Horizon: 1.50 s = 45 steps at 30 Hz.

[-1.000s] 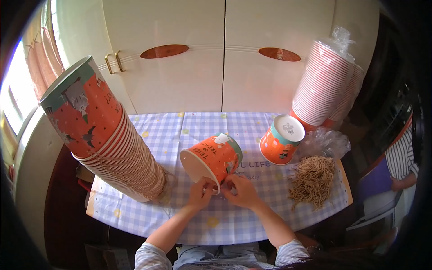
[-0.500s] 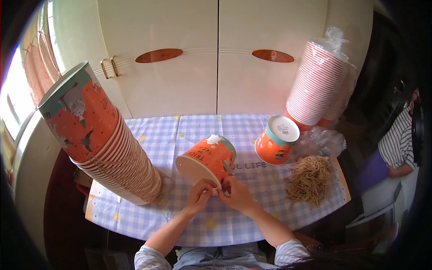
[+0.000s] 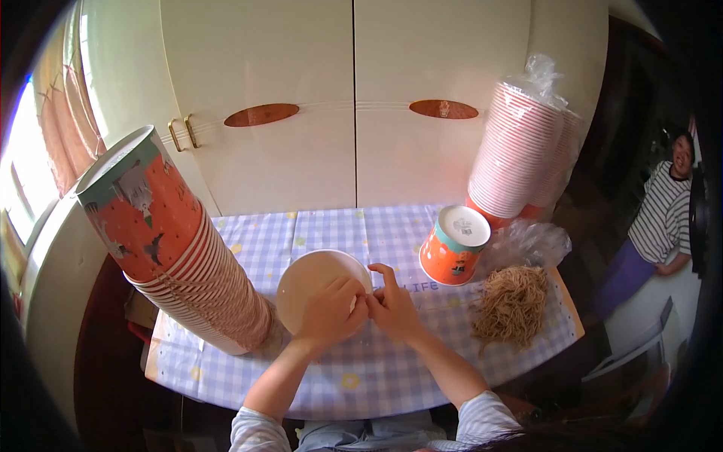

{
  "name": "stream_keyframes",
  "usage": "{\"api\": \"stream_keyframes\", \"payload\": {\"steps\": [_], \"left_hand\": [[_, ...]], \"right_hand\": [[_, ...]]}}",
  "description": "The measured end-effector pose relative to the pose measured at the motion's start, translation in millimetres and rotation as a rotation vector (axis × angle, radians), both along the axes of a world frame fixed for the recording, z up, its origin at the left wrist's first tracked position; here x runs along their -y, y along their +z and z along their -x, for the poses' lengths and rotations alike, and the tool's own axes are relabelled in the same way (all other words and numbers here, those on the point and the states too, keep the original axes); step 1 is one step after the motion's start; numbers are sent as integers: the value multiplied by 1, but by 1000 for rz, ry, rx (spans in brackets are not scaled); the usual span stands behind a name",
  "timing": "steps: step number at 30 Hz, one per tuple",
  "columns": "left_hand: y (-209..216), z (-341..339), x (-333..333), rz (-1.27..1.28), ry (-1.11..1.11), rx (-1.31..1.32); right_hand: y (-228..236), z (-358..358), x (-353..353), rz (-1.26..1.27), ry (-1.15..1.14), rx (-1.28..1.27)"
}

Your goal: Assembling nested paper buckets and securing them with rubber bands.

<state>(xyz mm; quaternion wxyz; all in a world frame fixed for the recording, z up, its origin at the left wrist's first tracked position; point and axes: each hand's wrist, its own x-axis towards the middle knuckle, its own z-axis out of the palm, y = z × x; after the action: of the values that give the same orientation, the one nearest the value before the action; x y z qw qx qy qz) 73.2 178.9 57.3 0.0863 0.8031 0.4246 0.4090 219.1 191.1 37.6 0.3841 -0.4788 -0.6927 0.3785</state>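
I see cup at frame centre, mouth facing me, likely for rim access. Left hand, right hand meet by its right edge, fingers bunched close; cannot tell whether gripping anything. String heap, right, probably for reach.

Daylight enters through the window at far left, which is overexposed. The desk is moderately lit; the right side is dim. Glare marks the plastic wrap; cabinet doors show soft sheen. Fisheye distortion curves edges; corners darken to black.
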Motion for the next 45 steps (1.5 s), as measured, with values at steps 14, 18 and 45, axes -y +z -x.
{"api": "stream_keyframes", "payload": {"steps": [14, 18, 45], "left_hand": [[8, 3, -9, 255, 109, -13], [11, 1, -8, 296, 40, 43], [-1, -5, -10, 420, -89, -29]], "right_hand": [[18, -16, -11, -156, 97, 372], [17, -17, -13, -201, 111, 270], [9, -27, -25, 137, 225, -121]]}}
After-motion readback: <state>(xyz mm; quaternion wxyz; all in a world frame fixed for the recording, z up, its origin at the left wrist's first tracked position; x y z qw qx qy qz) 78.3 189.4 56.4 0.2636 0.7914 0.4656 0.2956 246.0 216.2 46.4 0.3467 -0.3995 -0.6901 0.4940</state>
